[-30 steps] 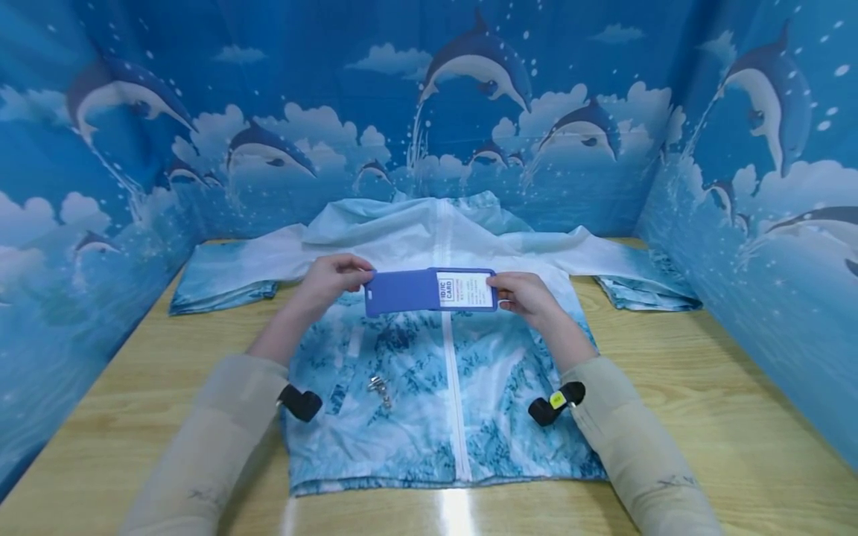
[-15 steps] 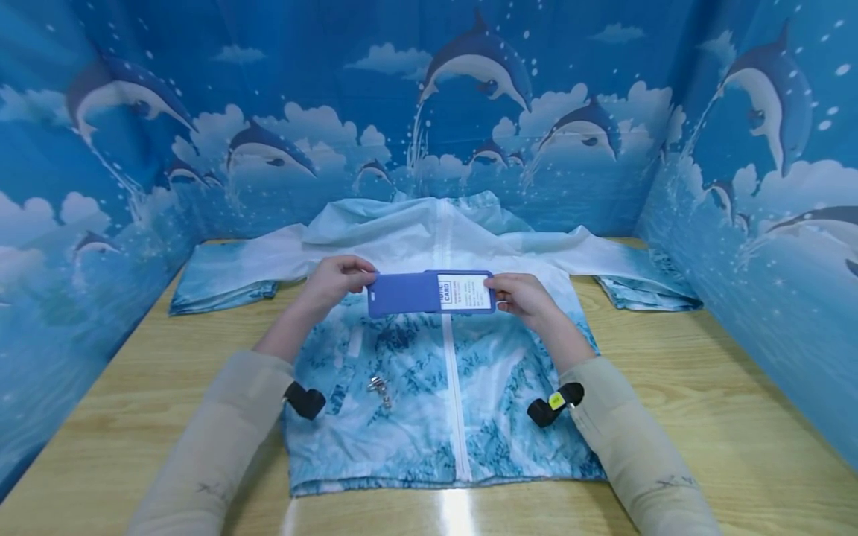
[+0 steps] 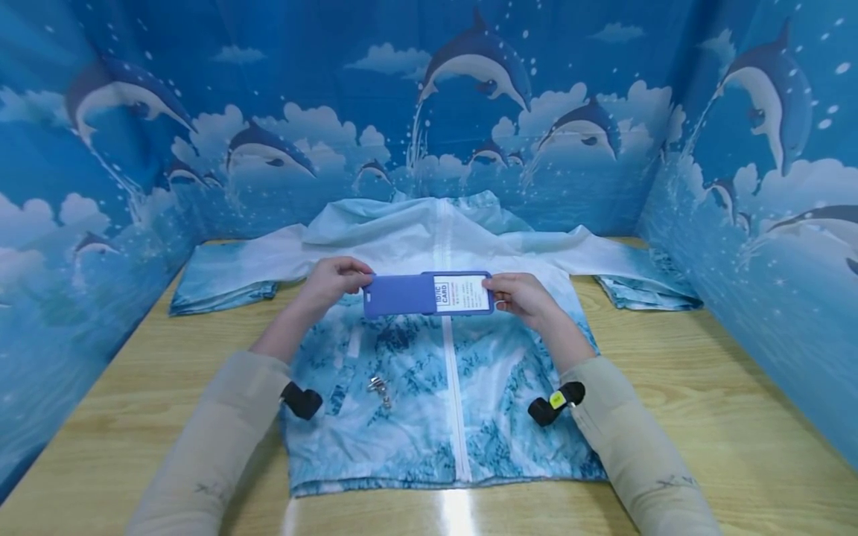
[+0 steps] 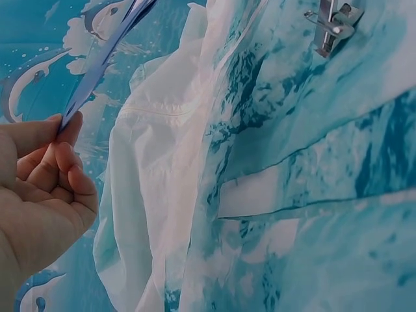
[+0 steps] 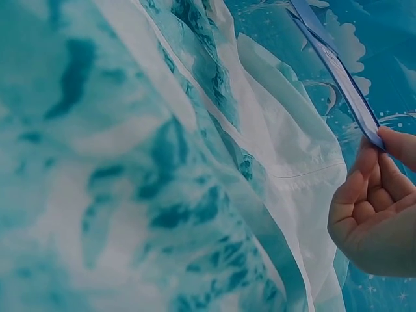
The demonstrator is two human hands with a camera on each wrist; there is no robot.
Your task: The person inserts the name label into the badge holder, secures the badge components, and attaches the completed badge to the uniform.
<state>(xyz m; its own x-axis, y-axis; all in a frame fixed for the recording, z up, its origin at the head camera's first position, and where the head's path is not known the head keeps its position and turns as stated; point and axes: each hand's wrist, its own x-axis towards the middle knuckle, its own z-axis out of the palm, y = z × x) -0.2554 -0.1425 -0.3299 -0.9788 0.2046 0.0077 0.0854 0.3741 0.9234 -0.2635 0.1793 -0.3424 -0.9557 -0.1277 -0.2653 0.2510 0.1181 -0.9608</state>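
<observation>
Held level above the jacket is a blue-purple card holder (image 3: 402, 295), its white printed card (image 3: 462, 293) showing in the right half. My left hand (image 3: 334, 283) pinches the slotted left end between thumb and forefinger; the left wrist view shows the holder edge-on in that pinch. At the other end, my right hand (image 3: 526, 296) pinches the right edge beside the card. Beneath lies a blue-and-white zip jacket (image 3: 375, 439), spread flat with its sleeves out to both sides. A small metal clip (image 3: 379, 390) rests on the jacket's left front.
The jacket lies on a wood-grain table (image 3: 697, 387), its folded cuffs near the left and right sides. A dolphin-print curtain (image 3: 322, 89) encloses the back and both sides. Black wrist cameras (image 3: 302, 402) are strapped at both sleeves.
Both hands keep their pinch on the card holder. It has shifted slightly to the left and tilted a little; the jacket and metal clip stay where they were.
</observation>
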